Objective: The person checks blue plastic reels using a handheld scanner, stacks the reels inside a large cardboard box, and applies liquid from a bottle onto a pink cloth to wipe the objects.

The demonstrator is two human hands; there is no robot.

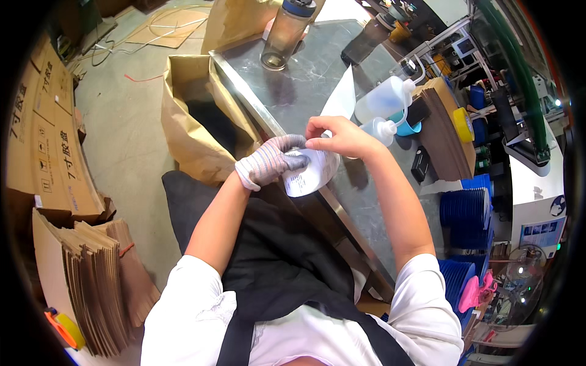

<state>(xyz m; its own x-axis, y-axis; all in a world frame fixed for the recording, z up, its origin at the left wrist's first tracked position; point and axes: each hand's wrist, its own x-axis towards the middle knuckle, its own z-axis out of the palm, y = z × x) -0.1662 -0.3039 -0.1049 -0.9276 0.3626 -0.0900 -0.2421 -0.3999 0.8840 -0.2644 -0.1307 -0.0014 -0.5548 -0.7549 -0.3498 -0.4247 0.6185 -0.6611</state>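
Observation:
A roll of white printed labels (305, 181) is tilted over the edge of the metal table (384, 222). My left hand (265, 165), in a grey knit glove, grips it with the fingers closed and the thumb on its face. My bare right hand (345, 137) is closed at the roll's upper side, its fingertips pinched beside my left fingers. Whatever lies between those fingertips is too small to make out. Beyond my right hand a white paper strip (342, 96) rises to a point over the tabletop.
Left of the table stands an open brown paper bag (183, 128) with something dark inside. White squeeze bottles (381, 100), a dark drinking bottle (287, 36) and stacked cardboard (448, 131) sit on the table. Blue spools (464, 213) lie at right; flattened cartons (91, 280) stand at lower left.

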